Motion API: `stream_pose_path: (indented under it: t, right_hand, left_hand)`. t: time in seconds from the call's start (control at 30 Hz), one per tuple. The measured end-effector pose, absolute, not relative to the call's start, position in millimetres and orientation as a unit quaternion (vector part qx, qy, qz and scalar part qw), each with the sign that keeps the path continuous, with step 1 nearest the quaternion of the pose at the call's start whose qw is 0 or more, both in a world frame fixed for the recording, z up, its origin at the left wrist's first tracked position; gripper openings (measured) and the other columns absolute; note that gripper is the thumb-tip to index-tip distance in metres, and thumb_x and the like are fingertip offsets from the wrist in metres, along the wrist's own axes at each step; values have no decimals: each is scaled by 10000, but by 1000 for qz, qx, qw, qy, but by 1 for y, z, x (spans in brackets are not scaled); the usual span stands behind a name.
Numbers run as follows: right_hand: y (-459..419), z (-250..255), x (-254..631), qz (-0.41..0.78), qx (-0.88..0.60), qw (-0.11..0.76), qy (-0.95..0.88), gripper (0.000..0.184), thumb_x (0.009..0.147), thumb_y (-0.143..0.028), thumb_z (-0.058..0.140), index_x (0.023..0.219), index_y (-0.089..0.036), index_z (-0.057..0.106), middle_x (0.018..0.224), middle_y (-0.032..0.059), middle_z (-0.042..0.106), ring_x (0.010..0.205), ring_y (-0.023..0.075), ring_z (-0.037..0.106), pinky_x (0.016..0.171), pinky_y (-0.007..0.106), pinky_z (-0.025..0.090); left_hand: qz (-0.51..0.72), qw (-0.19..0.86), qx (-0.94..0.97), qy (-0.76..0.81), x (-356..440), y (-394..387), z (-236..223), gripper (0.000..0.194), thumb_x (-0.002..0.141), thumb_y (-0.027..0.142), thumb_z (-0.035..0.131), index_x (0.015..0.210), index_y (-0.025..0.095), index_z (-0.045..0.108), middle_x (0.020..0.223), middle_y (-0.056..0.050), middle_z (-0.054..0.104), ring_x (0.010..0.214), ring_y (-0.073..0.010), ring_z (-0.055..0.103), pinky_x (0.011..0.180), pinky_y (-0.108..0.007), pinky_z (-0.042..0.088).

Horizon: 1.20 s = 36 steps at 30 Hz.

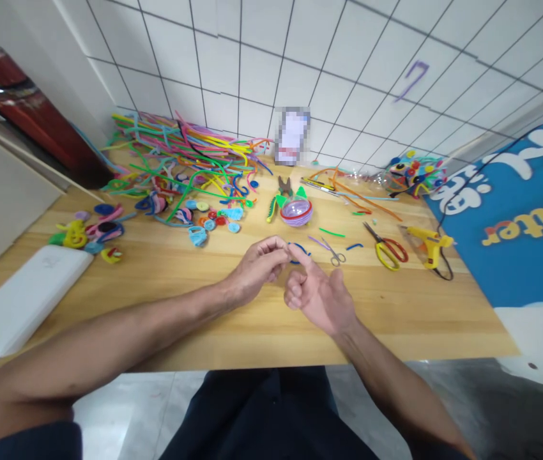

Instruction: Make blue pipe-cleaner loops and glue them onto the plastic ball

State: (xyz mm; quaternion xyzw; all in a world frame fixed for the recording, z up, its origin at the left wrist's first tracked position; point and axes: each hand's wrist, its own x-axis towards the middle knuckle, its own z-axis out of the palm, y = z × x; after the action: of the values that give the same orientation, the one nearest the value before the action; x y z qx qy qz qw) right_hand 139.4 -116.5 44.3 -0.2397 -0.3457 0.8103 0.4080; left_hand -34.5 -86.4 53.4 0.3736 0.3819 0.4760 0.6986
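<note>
My left hand hovers over the middle of the table, thumb and forefinger pinched together at the tip of my right index finger. Whether something small sits in that pinch is too fine to tell. My right hand is turned palm up, its index finger stretched out, thumb apart and the other fingers curled with nothing in them. Just behind the fingers shows a curved blue pipe cleaner, partly hidden. Beyond it rests a clear, bowl-like piece wrapped in purple and red pipe cleaner, with green points. Small scissors lie to the right.
Pipe cleaners heap up at the back left, with felt-like pieces in front. Pliers, red-and-yellow scissors and a yellow glue gun lie farther right. A white power bank is at left; a phone leans on the wall.
</note>
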Motion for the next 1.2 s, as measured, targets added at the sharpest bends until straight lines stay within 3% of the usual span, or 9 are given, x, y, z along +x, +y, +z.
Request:
stream_pose_path:
  t: [0.23, 0.47, 0.7, 1.03, 1.2]
  right_hand:
    - [-115, 50, 142, 834, -240, 410, -282, 856, 758, -821, 795, 1402, -265, 698, 724, -34, 632, 582, 136, 469, 619, 275, 418]
    - [-116, 47, 142, 806, -263, 412, -333, 821, 782, -794, 798, 1388, -245, 722, 756, -12, 644, 614, 144, 506, 636, 295, 408]
    - [-117, 44, 143, 801, -265, 413, -344, 829, 775, -787, 809, 1379, -224, 725, 756, -11, 644, 618, 141, 512, 636, 298, 416]
    - [-114, 47, 146, 834, -245, 401, -290, 874, 813, -885, 669, 1421, -257, 664, 672, -57, 574, 540, 129, 423, 593, 285, 399]
    - [-117, 46, 140, 788, -286, 414, -354, 986, 746, -879, 747, 1485, -239, 627, 722, -21, 631, 579, 148, 480, 614, 310, 412]
  left_hand:
    - [484, 684, 386, 386, -39, -81, 51, 195, 725, 360, 686, 755, 190, 594, 590, 72, 531, 439, -50, 349, 434, -214, 227]
    - [517, 520, 541, 413, -44, -82, 49, 115, 776, 279, 672, 771, 174, 627, 723, 25, 622, 650, -95, 533, 626, -227, 427]
    - [497, 408, 638, 424, -50, -84, 49, 82, 790, 225, 618, 727, 182, 588, 626, 43, 571, 561, -90, 472, 561, -236, 361]
    - [505, 537, 546, 398, -46, -85, 52, 147, 846, 313, 674, 793, 178, 654, 728, 23, 608, 680, -112, 518, 654, -240, 413]
    - [471, 659, 441, 387, -40, -86, 54, 234, 739, 351, 787, 808, 175, 649, 625, 62, 542, 519, -70, 410, 515, -227, 322]
